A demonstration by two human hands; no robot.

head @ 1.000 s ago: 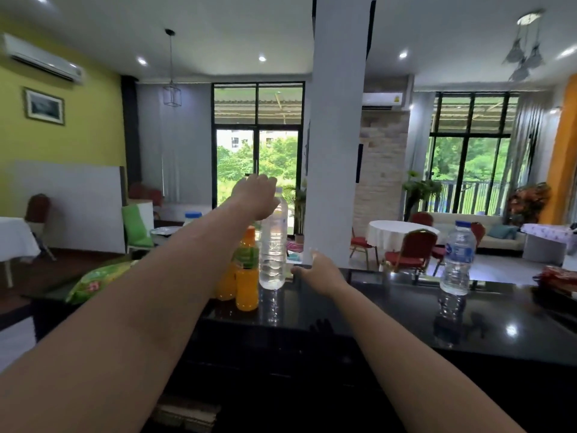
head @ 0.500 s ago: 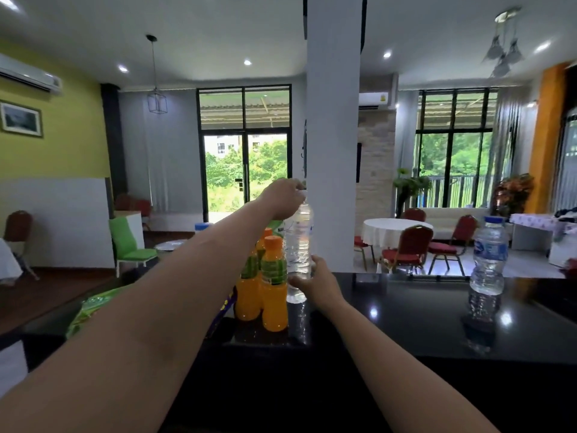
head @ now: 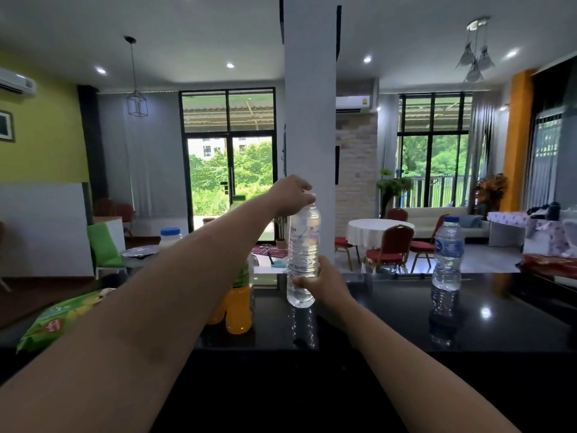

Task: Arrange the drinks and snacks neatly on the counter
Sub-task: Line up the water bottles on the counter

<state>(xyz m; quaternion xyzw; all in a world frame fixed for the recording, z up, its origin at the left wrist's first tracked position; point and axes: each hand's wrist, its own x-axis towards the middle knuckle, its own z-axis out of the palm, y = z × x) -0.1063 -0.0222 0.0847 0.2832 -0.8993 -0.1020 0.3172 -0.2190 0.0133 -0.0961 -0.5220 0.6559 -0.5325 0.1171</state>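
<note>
A clear water bottle (head: 303,245) stands upright on the black counter (head: 374,320), just in front of the white pillar. My left hand (head: 290,195) is closed over its cap from above. My right hand (head: 324,284) wraps the lower part of the same bottle. Left of it stand two orange juice bottles (head: 239,310), partly hidden behind my left forearm. A second water bottle with a blue cap (head: 447,254) stands alone further right on the counter. A green snack bag (head: 59,320) lies at the counter's left end.
The white pillar (head: 309,120) rises right behind the counter's middle. A red-patterned packet (head: 549,264) lies at the far right. Beyond the counter are a white-capped jar (head: 170,237), a green chair and red chairs around a round table.
The clear water bottle has shifted right, away from the orange juice bottles. My right hand has closed around its lower part; my left hand stayed on the cap.
</note>
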